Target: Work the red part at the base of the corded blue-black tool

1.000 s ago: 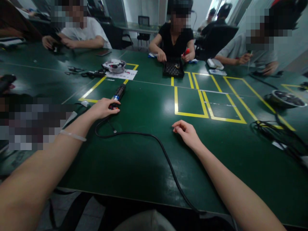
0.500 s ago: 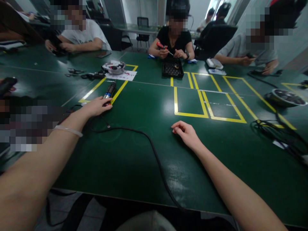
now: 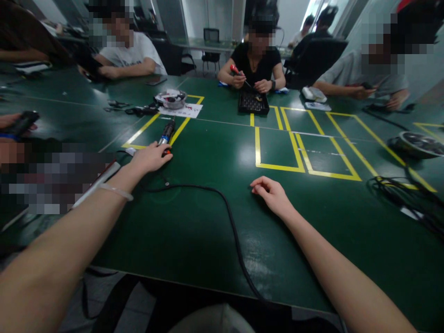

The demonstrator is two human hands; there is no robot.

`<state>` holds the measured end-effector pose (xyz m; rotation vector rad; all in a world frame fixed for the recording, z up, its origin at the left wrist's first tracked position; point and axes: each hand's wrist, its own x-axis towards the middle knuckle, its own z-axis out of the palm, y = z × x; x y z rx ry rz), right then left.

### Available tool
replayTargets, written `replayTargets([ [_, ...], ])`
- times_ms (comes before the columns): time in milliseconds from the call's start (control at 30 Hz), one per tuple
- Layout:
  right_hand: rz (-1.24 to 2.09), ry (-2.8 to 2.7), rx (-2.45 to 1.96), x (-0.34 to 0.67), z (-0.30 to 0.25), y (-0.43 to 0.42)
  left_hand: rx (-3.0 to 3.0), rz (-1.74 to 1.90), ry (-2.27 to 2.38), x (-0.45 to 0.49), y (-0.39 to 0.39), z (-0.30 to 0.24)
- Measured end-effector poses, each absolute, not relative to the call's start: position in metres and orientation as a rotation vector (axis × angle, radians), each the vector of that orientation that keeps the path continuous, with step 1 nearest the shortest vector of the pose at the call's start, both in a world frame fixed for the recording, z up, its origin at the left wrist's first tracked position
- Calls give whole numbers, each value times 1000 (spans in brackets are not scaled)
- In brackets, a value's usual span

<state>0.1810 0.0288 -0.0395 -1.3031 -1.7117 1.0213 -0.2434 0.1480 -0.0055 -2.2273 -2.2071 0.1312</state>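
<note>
My left hand (image 3: 151, 157) reaches out and is closed around the rear end of an electric screwdriver (image 3: 167, 132). This tool has a black front, a silver and blue band, and a little red by my thumb; it lies on the green table with its tip pointing away from me. My palm hides its back end. A black cord (image 3: 227, 208) comes out near my left hand and curves over the table to the front edge. My right hand (image 3: 270, 194) rests on the table, fingers loosely curled with nothing visible in them.
Yellow tape outlines (image 3: 279, 167) mark the green table (image 3: 194, 231). Beyond the screwdriver stands a clear bowl of small parts (image 3: 171, 99) on paper. Across sits a person with a red-handled screwdriver (image 3: 234, 69) over a black tray (image 3: 254, 104). Coiled cables (image 3: 398, 194) lie at right.
The view has shifted slightly, so the scene sits a little further right. Both my hands keep their places on the table. At far left, another person's hand with a black object shows more.
</note>
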Motion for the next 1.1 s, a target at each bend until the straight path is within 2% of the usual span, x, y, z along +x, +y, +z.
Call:
replayTargets([
  [533, 864, -1882, -1241, 167, -19, 12, -2389, 50, -1998, -86, 41, 6],
  [833, 945, -1918, -1310, 159, -26, 11, -2592, 25, -1847, -24, 6, 15],
  [1100, 1121, -1775, -1250, 153, -28, 10, -2645, 8, -1805, -8, -3, 11],
])
